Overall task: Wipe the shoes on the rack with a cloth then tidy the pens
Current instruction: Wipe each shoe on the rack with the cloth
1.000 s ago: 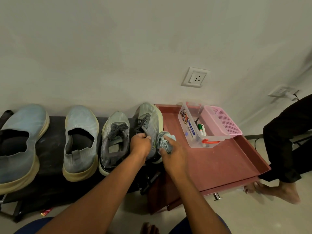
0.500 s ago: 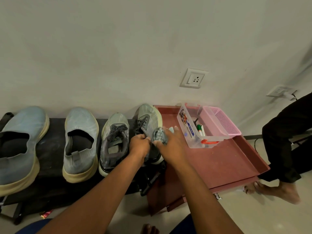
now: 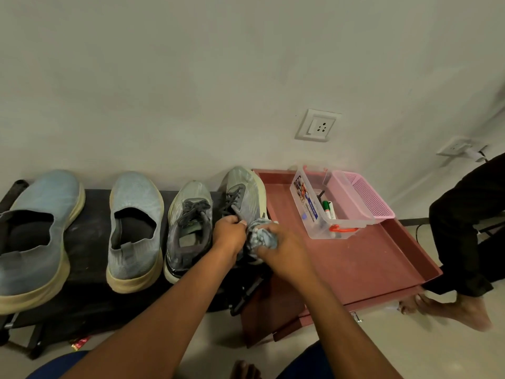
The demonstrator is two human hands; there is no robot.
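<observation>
Two hands clean a grey shoe on the rack.

The left hand (image 3: 228, 233) grips the grey lace shoe (image 3: 244, 192) at its opening, fingers curled round it. The right hand (image 3: 278, 248) holds a bunched cloth (image 3: 258, 233) tight against the shoe's side. Three more shoes sit in a row on the black rack (image 3: 90, 228). Pens (image 3: 328, 209) lie in a clear box (image 3: 317, 214) on the red table (image 3: 355, 258).

left hand (image 3: 229, 233) curled (tight grip), right hand (image 3: 276, 248) clenched
</observation>
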